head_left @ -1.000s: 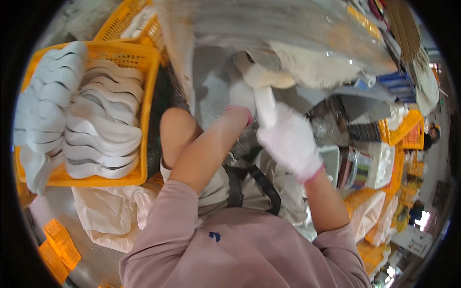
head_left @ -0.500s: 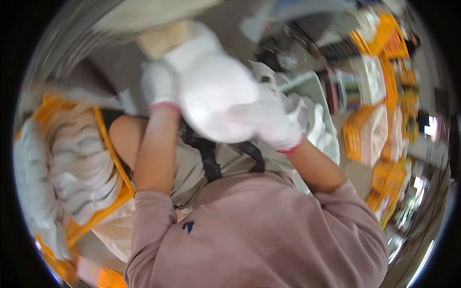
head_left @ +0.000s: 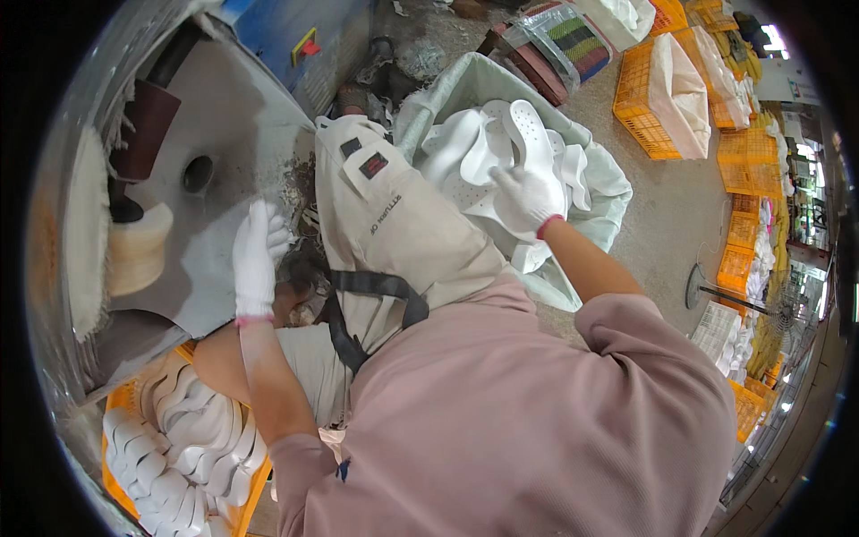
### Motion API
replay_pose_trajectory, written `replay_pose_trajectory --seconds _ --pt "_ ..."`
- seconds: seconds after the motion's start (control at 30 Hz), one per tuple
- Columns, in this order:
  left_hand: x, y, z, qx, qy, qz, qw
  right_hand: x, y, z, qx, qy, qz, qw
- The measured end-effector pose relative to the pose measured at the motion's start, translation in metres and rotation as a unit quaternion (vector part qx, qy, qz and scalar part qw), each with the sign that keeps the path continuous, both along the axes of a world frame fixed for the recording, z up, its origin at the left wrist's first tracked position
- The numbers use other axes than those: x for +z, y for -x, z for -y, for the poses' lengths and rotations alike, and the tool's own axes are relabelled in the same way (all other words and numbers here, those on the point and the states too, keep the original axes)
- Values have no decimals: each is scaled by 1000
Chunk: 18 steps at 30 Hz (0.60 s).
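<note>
My right hand [head_left: 526, 199], in a white glove, reaches to my right into a pale green sack [head_left: 601, 210] full of white shoe insoles [head_left: 474, 148] and closes on a perforated insole [head_left: 526, 136] on top of the heap. My left hand [head_left: 255, 259], also gloved, rests flat against the grey housing of a buffing machine [head_left: 215, 134], its fingers together and holding nothing. On that machine a cream wheel [head_left: 136, 255] and a fluffy white wheel [head_left: 85, 233] sit to the left of the hand. A beige apron [head_left: 403, 233] covers my lap.
An orange crate [head_left: 157, 447] stacked with white insoles stands at lower left under the machine. More orange crates [head_left: 667, 98] with white bags line the floor at upper right. A bag of coloured discs [head_left: 559, 45] lies behind the sack.
Both hands were together in front of me on one white piece. Now the view has swung, my right hand has gone out to the sack and my left hand rests on the machine housing.
</note>
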State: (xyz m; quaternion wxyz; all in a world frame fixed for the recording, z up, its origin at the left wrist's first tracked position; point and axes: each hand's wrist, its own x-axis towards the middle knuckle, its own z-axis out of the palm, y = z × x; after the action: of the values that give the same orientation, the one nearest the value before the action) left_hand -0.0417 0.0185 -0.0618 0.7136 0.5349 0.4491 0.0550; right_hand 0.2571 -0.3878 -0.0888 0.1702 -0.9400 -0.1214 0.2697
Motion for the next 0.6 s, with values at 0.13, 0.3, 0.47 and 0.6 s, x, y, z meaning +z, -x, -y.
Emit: replay_pose_trajectory --seconds 0.13,0.3,0.47,0.6 --pt "-4 34 9 86 -89 -63 990 -23 -64 61 -94 11 103 990" --pt "-12 51 21 76 -112 -119 984 -93 -67 12 -8 190 119 975" --pt "-22 35 33 35 -48 -218 974 -102 -69 -94 -2 56 6 998" --pt "-17 39 35 -141 -332 -139 922 -43 -108 -80 -18 -76 -133 988"
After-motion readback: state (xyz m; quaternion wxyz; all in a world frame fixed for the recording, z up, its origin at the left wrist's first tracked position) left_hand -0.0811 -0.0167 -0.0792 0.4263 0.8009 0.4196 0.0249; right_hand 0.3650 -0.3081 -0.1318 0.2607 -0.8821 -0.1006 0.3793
